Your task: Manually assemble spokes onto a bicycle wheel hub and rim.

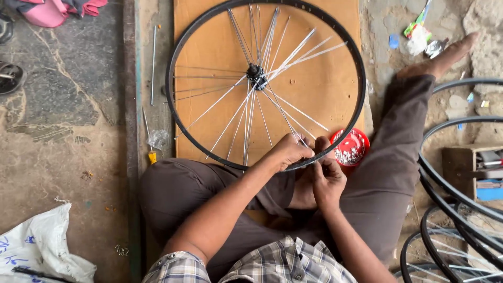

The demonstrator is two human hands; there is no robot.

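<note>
A screwdriver (150, 149) lies on the floor left of the rim (178, 123), which rests on a board (325, 78). The left hand (288, 151) pinches a spoke (285, 118) at the rim's near edge; the right hand (327, 175) grips the rim just beside it. A red dish (352, 148) sits right.

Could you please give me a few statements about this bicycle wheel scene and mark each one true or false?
1. Both hands, left hand and right hand, meet at the near edge of the wheel rim. True.
2. The wheel lies on a bare metal sheet. False: it lies on a brown board.
3. A red bowl sits just right of the hands. True.
4. Every spoke is fixed to the rim. False: several fan out loose from the hub.
5. A screwdriver with a yellow handle lies right of the wheel. False: it lies left.
</note>
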